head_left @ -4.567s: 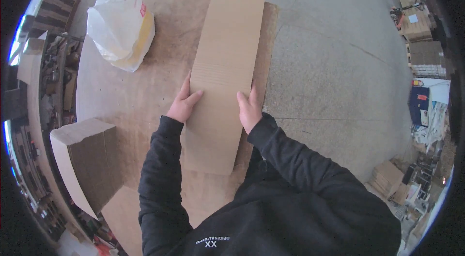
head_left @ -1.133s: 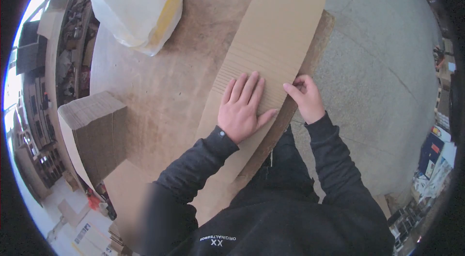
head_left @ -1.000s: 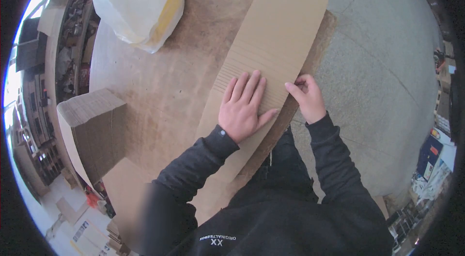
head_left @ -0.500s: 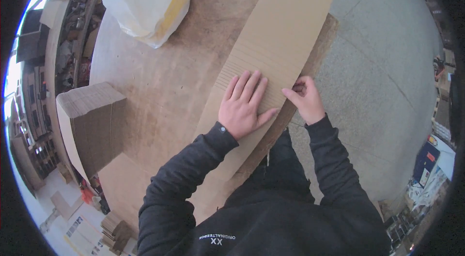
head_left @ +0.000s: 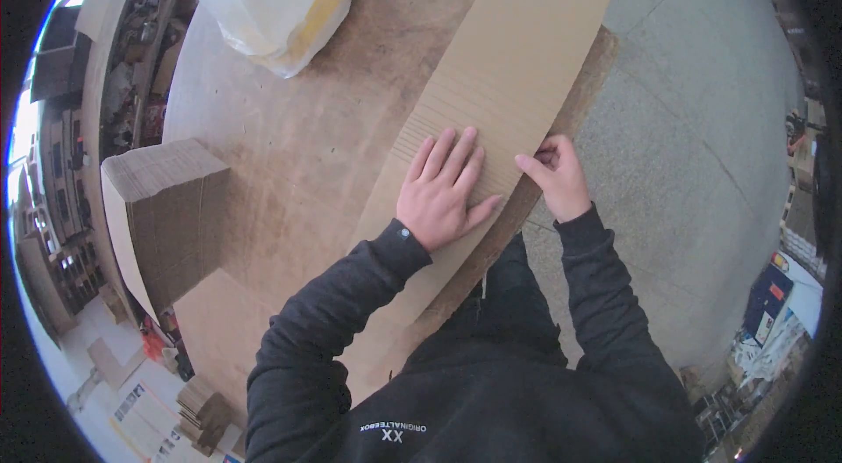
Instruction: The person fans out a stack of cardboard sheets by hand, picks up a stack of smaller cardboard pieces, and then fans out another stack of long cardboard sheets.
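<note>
A long strip of brown cardboard [head_left: 526, 42] lies slantwise along the near right side of the wooden table, with ridged lines across its middle. My left hand [head_left: 441, 195] rests flat on it, palm down, fingers stretched out. At the strip's right edge, my right hand [head_left: 561, 181] is closed, with thumb and forefinger pinching the border; its other fingers are curled and partly hidden.
A stack of folded cardboard [head_left: 171, 217] stands at the table's left. Toward the back sits a white plastic bag [head_left: 272, 3] with something yellow inside. The wooden tabletop [head_left: 307, 147] ends beside my legs, with concrete floor [head_left: 675, 130] at right.
The view has shifted slightly, so the bag and table appear a little farther right. Both hands keep nearly the same place and pose on the cardboard.
</note>
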